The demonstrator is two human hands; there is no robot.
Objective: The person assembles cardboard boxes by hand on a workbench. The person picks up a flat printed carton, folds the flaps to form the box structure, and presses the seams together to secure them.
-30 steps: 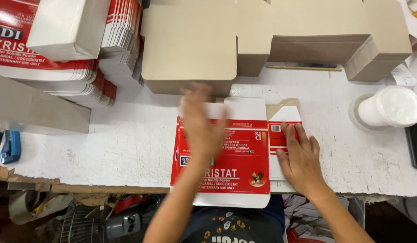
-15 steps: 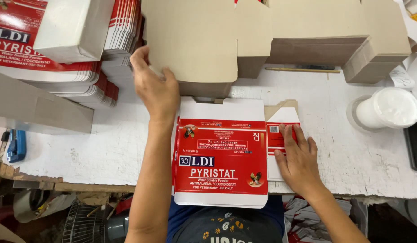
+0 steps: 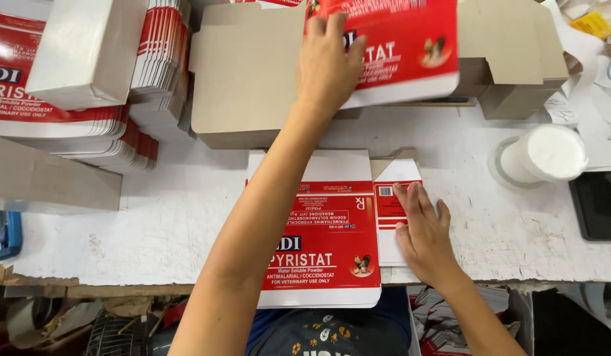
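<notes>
One flat red-and-white carton blank (image 3: 325, 231) lies pinned under the right hand's (image 3: 421, 234) spread fingers.

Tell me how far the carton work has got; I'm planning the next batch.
Done: one flat red carton lies on the table, pressed at its side flap by the right hand. In hand: the left hand grips another red carton at the brown cardboard pile. Left: thick stacks of flat cartons wait at the left.
</notes>
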